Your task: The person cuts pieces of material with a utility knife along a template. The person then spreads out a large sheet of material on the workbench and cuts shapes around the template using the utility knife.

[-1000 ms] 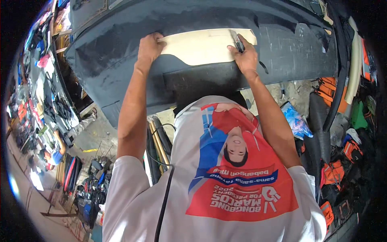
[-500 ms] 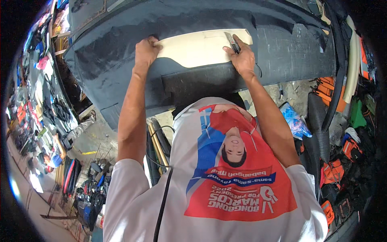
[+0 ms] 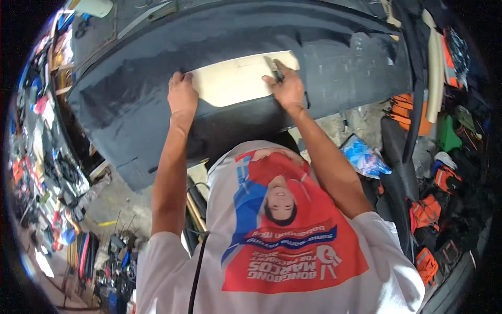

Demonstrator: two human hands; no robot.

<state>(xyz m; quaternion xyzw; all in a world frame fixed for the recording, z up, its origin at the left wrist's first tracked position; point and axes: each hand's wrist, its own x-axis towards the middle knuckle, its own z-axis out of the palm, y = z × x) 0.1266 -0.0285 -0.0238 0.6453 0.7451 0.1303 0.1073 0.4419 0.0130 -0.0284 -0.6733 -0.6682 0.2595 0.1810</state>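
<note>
A cream pattern piece, stiff-looking with a curved lower edge, lies on black fabric spread across the work surface. At its left end my left hand is closed, with the fingers curled over that edge and the fingertips partly hidden. My right hand is over the right end, closed around a slim utility knife. The knife's silver part points up and left over the pattern piece, and its handle is mostly covered by my fingers.
A long metal strip lies beyond the fabric. To the right stand a rolled cream sheet and orange straps. A blue plastic bag is on the floor by my right arm. Assorted goods crowd the left side.
The view has shifted, so fabric and pattern piece appear lower and further left. My left hand now covers more of the piece's left end. The knife stays in my right hand.
</note>
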